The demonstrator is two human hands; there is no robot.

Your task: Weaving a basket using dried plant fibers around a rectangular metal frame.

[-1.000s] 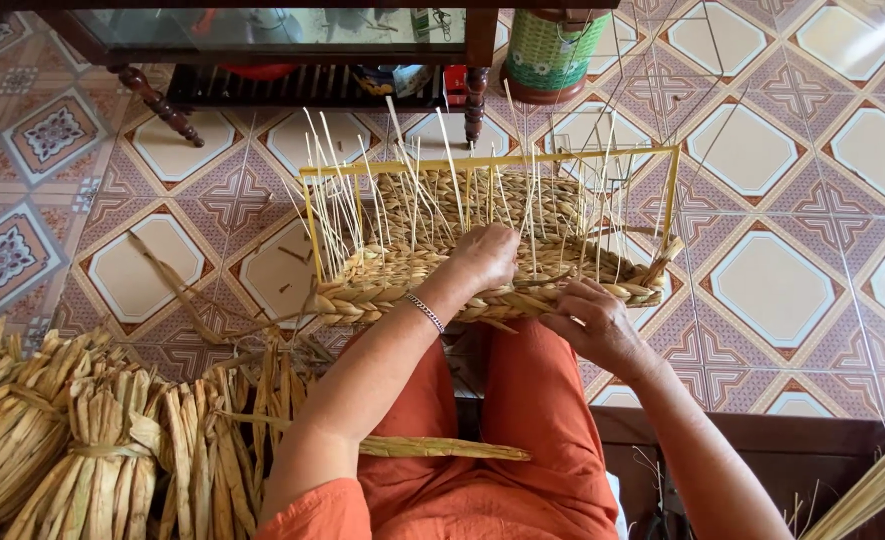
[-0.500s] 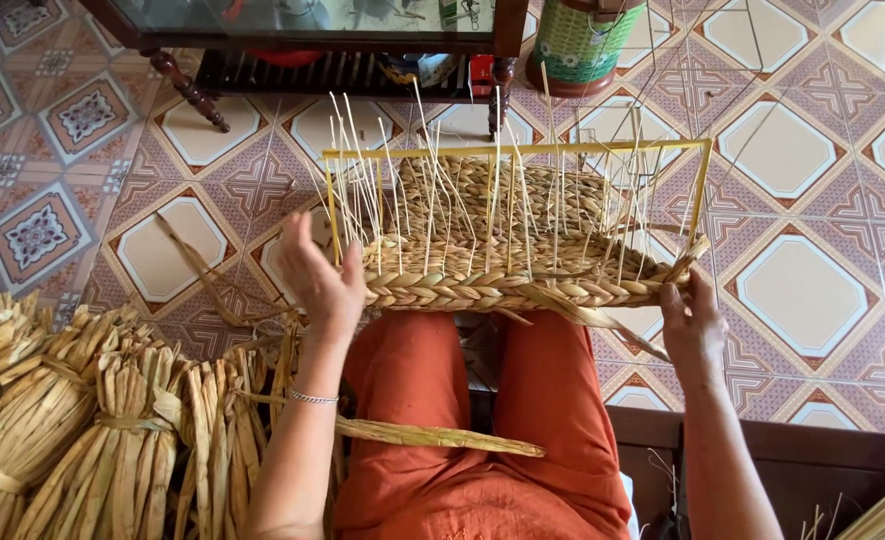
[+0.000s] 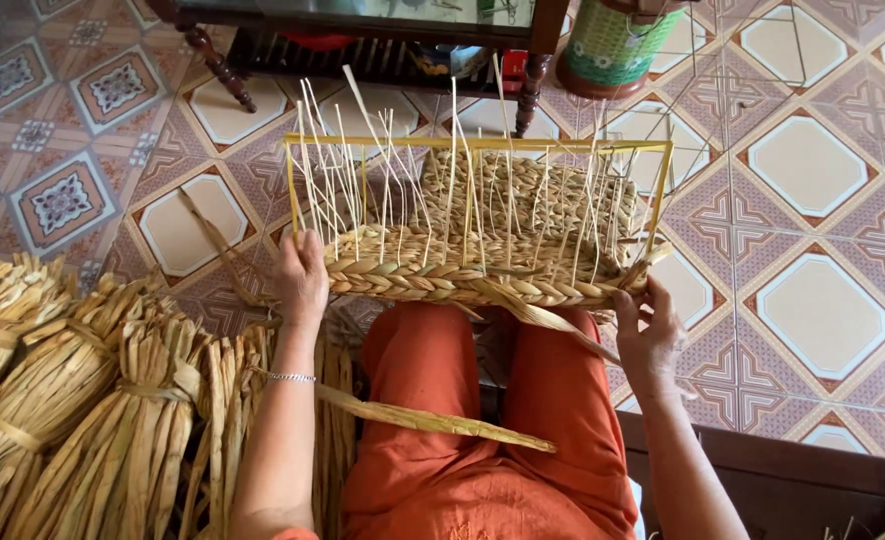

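A half-woven straw basket on a yellow wire frame rests on my knees, with several pale spokes standing up from its braided rim. My left hand grips the basket's left corner. My right hand holds the right corner, fingers on a loose flat straw strand trailing from the rim. Another dried strand lies across my lap, over my orange trousers.
Bundles of tied dried straw are stacked on the floor at my left. A dark wooden table stands beyond the basket, with a green woven container beside its leg. Patterned floor tiles spread to the right.
One second ago my left hand lay on the rim's middle; it has shifted to the left corner. The right hand has moved to the right corner. The basket sits squarer to me.
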